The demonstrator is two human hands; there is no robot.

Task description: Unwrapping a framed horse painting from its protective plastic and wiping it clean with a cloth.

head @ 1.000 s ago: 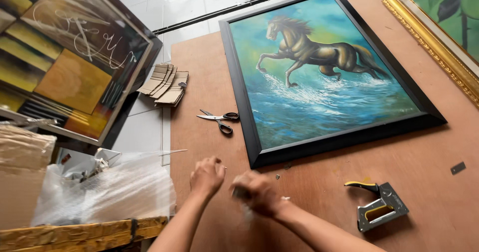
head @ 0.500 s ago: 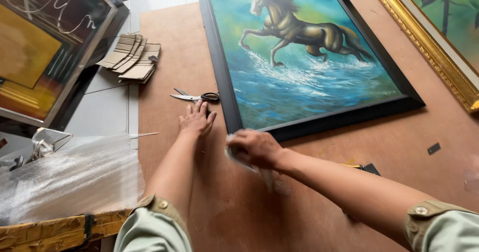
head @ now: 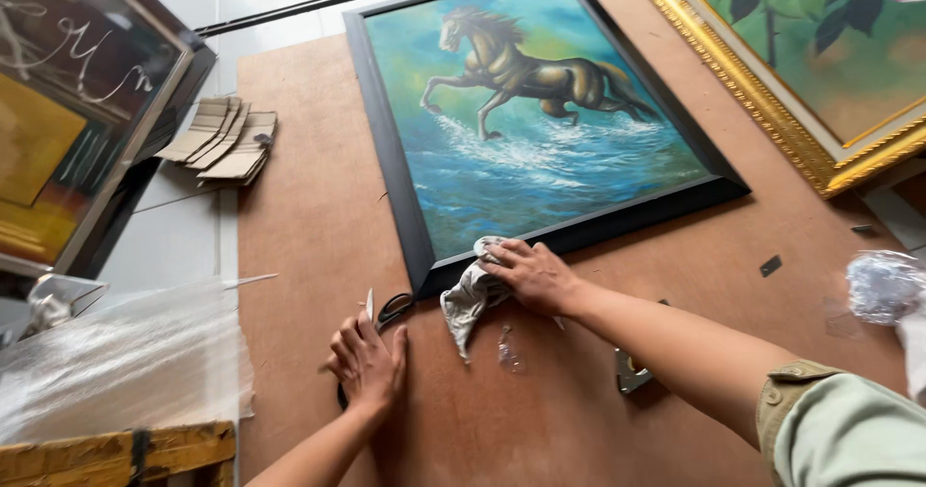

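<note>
Head view, left to right: a framed abstract picture leans at the far left above a sheet of clear plastic wrap and a wooden rail, with a stack of cardboard corner pieces lying at the edge of a brown board that serves as the work surface. On that board, the person's left hand lies flat with its fingers spread, palm down over a pair of scissors whose black handle and one blade tip show just beyond the fingertips; it covers rather than clasps them. To its right, the right hand presses a crumpled grey cloth against the lower edge of the black frame of a horse painting, fingers curled loosely over the rag with one end trailing onto the board. The cloth looks soft, light and limp, best bunched in the palm; the framed painting appears stiff, fairly heavy and easily scuffed, safest held by its frame rails. A scrap of clear film lies just below the cloth, and part of a metal tool shows under the forearm. Farther right sit a gold-framed painting and a wad of plastic.
</note>
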